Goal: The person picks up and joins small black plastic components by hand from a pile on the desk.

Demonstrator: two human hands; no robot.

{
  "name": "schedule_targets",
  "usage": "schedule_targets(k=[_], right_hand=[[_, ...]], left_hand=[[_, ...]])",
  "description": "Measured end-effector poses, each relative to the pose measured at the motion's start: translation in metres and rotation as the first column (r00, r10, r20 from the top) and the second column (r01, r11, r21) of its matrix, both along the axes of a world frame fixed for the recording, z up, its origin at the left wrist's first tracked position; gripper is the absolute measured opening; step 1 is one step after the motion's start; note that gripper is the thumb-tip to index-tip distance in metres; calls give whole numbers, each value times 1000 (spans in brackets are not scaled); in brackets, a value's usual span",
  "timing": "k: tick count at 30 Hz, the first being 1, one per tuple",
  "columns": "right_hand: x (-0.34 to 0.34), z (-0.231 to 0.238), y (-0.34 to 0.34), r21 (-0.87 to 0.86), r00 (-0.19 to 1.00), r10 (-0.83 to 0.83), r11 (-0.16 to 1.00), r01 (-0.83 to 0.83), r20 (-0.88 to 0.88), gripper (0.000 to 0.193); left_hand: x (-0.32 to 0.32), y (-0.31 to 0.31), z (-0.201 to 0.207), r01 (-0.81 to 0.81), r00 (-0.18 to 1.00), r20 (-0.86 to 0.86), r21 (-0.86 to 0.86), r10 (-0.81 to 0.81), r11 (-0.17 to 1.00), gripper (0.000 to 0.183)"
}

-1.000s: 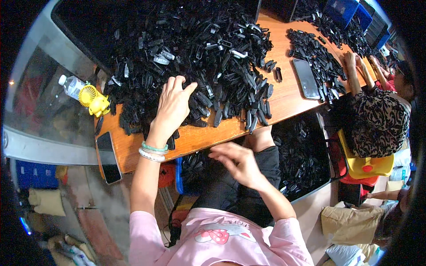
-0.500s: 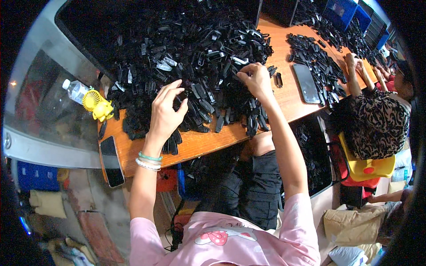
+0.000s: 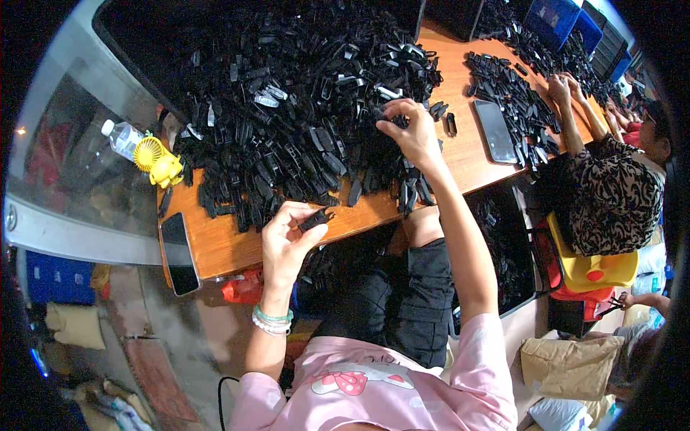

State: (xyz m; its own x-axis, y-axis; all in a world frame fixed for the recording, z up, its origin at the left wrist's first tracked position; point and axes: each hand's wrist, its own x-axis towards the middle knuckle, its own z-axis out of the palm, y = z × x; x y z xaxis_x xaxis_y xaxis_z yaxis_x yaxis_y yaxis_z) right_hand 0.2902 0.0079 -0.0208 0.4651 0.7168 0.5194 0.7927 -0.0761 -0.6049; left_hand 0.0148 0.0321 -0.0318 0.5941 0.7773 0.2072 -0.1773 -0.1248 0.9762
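My left hand (image 3: 284, 243), with bracelets at its wrist, is at the table's front edge. Between its thumb and fingers is a small black plastic piece (image 3: 315, 219) with a forked end. Farther back and to the right, my right hand (image 3: 411, 135) hovers at the right side of a big heap of small black plastic pieces (image 3: 287, 136). Its thumb and fingers curl into a pinch; whatever lies at the fingertips blends with the dark heap. A few pieces (image 3: 450, 125) lie apart on the wood to the right of this hand.
A phone (image 3: 181, 255) overhangs the table's left corner, near a yellow fan (image 3: 157, 159) and a plastic bottle (image 3: 122, 138). Right of the heap lie another phone (image 3: 496, 133) and a second pile (image 3: 514, 93), where a person's hands (image 3: 566, 90) work. A black bin (image 3: 503, 244) stands below the table.
My left hand has come back from the heap to the table edge, now with a black piece in its fingers. My right hand has stayed by the heap, shifting only slightly.
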Motion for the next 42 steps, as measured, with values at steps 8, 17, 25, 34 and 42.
schedule_targets(k=[8,17,25,34,42], right_hand=[[-42,15,-22,224,948,115,973,-48,-298,15],[-38,9,-2,204,986,-21,977,55,-167,11],[-80,27,-34,149,887,95,988,-30,-451,26],[-128,18,-104,28,741,554,808,-589,-379,33],[-135,4,-112,18,819,495,858,-513,-289,37]], left_hand=[[-1,-17,-7,-108,983,-166,-149,83,983,22],[-2,-29,-17,-47,991,-129,-187,23,981,19],[-9,-27,-6,43,995,97,-248,-19,968,18],[-20,-40,9,147,960,-261,172,-99,974,28],[-21,-42,15,128,958,-287,377,-16,917,30]])
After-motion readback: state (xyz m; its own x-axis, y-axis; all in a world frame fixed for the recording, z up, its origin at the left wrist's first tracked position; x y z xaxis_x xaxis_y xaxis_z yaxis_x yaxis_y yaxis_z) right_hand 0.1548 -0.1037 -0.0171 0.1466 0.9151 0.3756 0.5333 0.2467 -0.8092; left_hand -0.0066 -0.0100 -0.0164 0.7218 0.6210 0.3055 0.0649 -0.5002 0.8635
